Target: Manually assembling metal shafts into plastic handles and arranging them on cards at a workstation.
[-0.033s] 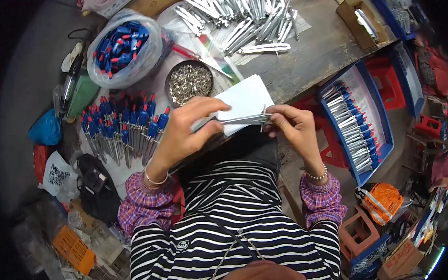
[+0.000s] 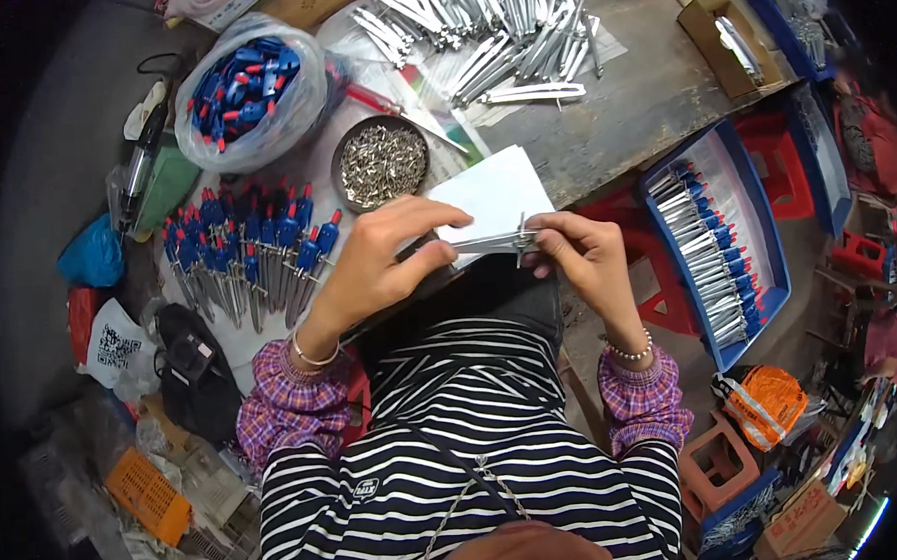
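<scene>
Between my two hands lies a slim silvery metal strip (image 2: 489, 243) with a thin cross pin (image 2: 522, 239) at its right end. My left hand (image 2: 379, 255) grips the strip's left end between thumb and forefinger, partly covering it. My right hand (image 2: 586, 256) pinches the end with the cross pin, its thumb and forefinger closed there; the exact part under the fingertips is hidden. A white sheet or pad (image 2: 500, 190) lies just beyond the strip. Beyond my left hand stands a dark round bowl (image 2: 338, 175) full of small metal pins.
Left of my hands, blue-handled metal pieces with red tips (image 2: 252, 254) lie bunched. A plastic-lined tub (image 2: 187, 141) holds blue parts. Silvery strips (image 2: 518, 37) pile up at the back. At right, a blue tray (image 2: 777, 276) holds rows of pieces beside red stools (image 2: 779, 165).
My fingertips have drawn slightly closer together along the strip. The pin end has shifted a little to the left with my right hand.
</scene>
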Available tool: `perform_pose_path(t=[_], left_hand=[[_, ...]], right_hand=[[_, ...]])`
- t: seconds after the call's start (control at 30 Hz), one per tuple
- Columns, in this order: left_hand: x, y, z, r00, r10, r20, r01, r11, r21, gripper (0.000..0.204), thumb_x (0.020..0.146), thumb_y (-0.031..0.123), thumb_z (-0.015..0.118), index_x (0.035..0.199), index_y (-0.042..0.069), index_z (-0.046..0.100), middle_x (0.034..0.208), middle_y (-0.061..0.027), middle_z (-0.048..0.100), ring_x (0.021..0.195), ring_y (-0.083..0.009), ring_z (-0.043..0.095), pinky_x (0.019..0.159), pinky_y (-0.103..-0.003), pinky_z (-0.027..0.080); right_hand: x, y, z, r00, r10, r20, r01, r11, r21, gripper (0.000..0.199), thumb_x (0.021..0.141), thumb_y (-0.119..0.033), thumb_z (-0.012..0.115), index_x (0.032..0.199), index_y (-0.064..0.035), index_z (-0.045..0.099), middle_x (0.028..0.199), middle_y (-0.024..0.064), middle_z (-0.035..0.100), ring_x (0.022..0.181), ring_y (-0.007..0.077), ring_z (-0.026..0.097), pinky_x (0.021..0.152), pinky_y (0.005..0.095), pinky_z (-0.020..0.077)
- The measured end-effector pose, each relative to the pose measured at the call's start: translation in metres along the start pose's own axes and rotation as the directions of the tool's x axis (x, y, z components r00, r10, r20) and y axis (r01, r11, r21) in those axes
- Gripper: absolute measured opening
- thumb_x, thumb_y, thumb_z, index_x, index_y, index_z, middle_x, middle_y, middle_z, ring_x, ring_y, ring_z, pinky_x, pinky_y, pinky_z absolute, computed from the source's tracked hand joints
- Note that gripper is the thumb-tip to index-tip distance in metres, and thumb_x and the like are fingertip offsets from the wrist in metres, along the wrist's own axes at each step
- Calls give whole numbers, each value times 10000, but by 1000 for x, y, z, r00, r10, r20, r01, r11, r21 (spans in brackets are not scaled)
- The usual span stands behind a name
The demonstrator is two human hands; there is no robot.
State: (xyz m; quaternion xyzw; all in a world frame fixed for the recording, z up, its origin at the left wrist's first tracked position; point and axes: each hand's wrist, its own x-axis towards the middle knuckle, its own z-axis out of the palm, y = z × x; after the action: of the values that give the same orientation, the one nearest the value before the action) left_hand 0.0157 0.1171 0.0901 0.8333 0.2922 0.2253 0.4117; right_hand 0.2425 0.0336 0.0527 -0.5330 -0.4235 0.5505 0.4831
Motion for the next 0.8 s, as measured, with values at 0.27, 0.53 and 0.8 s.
perform_pose_path(t=[0.27, 0.53, 0.8], left_hand=[[-19, -17, 15, 851, -376, 368, 515, 735, -440, 235, 899, 122, 538, 1070, -18, 619, 751, -87, 662, 647, -123, 626, 587, -227, 499], [-27, -20, 20, 804, -390, 449, 595, 527, -607, 274, 873, 116, 587, 1110, -22, 593, 796, -81, 655, 663, -108, 615, 575, -206, 482], [-41, -17, 45, 869, -489, 70, 446, 715, -538, 288, 801, -21, 613, 1088, -25, 585, 878, -83, 660, 781, -110, 618, 706, -211, 484]], right_hand=[[-3, 15, 23, 999, -21, 45, 24, 998, -59, 150, 836, -21, 580, 956, 38, 647, 765, 106, 662, 652, 124, 641, 545, 229, 508], [-2, 23, 26, 840, -506, 195, 538, 732, -417, 197, 742, 47, 618, 930, -10, 624, 815, 105, 634, 678, 191, 632, 595, 277, 485], [-12, 38, 45, 997, 3, -82, 30, 914, 406, 539, 854, -60, 592, 1321, 50, 346, 1231, 179, 505, 1134, 237, 521, 906, 342, 463]])
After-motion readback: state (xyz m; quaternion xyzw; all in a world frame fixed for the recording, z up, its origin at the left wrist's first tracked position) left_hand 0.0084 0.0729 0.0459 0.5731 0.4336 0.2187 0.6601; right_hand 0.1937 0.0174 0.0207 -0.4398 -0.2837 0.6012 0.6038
